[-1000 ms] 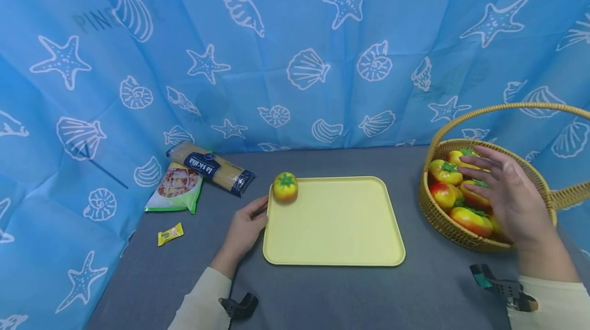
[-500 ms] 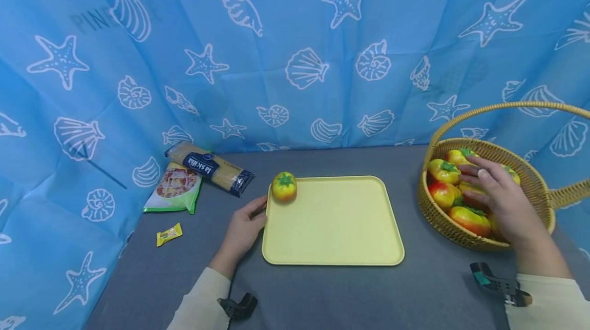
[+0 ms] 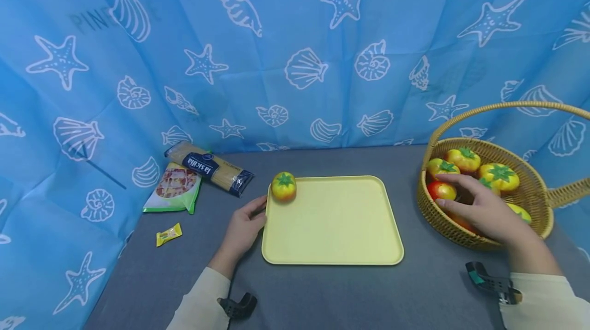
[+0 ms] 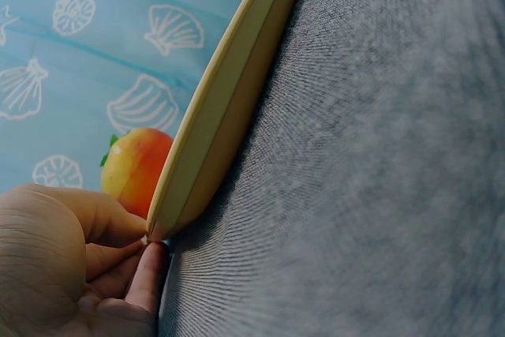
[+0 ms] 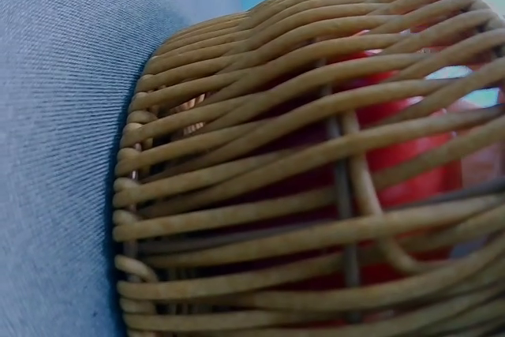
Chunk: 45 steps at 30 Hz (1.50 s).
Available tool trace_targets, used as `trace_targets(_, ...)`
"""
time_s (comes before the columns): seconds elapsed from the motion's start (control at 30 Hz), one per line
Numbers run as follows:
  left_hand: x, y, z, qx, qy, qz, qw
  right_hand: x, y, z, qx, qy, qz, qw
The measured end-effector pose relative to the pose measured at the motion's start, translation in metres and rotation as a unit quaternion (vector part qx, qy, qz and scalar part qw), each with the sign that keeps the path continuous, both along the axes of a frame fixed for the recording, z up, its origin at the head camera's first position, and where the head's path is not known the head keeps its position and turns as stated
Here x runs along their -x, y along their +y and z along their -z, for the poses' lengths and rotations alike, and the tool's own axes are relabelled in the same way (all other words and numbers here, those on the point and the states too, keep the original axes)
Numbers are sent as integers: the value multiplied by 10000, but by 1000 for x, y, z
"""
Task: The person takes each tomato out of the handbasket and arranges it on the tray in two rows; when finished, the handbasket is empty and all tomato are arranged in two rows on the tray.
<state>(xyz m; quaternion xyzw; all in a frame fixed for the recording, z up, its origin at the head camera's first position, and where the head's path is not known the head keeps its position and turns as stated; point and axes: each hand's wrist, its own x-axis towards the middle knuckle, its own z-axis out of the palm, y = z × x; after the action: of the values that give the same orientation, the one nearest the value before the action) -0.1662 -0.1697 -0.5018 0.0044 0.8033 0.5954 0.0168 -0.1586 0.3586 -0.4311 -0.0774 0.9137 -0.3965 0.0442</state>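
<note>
Left hand: the left hand (image 3: pixel 244 225) is at the tray's left edge, its thumb and fingertips pinching the rim in a narrow grip, as the left wrist view shows.
Right hand: the right hand (image 3: pixel 493 212) is inside the basket, thumb and forefinger spread apart beside a red-and-yellow fruit (image 3: pixel 444 191); the other fingers are hidden, so whether they hold anything cannot be told.
Tray: the pale yellow tray (image 3: pixel 334 225) lies flat on the grey table (image 3: pixel 332 299), between the two hands.
Fruit on the tray: a single yellow-orange fruit (image 3: pixel 283 187) with a green leafy top sits in the far left corner.
Basket: the wicker basket (image 3: pixel 430 212) stands to the right of the tray, apart from it, holding several similar fruits beneath its arched handle.
Packets: a pasta packet (image 3: pixel 226 173) lies partly over a green-and-white bag (image 3: pixel 178 186); a small yellow packet (image 3: pixel 169 234) lies nearer the person.
Backdrop: a blue curtain (image 3: pixel 272 22) printed with white shells and starfish.
</note>
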Motion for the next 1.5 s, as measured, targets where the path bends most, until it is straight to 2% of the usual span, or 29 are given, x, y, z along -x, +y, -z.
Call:
trace_targets(0.2, 0, 1, -1, 4, 13, 4, 10000, 5, 2, 8, -254, 486, -196, 9983)
trace_targets(0.53, 0, 1, -1, 6, -38, -4, 10000, 7, -1, 11, -558, 781, 16, 9954)
trace_targets(0.77, 0, -1, 2, -4, 22, 1, 10000, 4, -2, 9, -558, 984, 149, 9935)
trace_targets(1.17, 1, 1, 2, -104, -3, 37, 9999, -3, -2, -4, 163, 929, 551, 9940)
trace_targets(1.37, 1, 0, 3, -140, -74, 2, 9999, -6, -7, -8, 348, 1141, 928, 9885)
trace_targets(1.5, 1, -1, 3, -166, -65, 15, 9998, -8, -11, -11, 677, 1194, 1126, 9841)
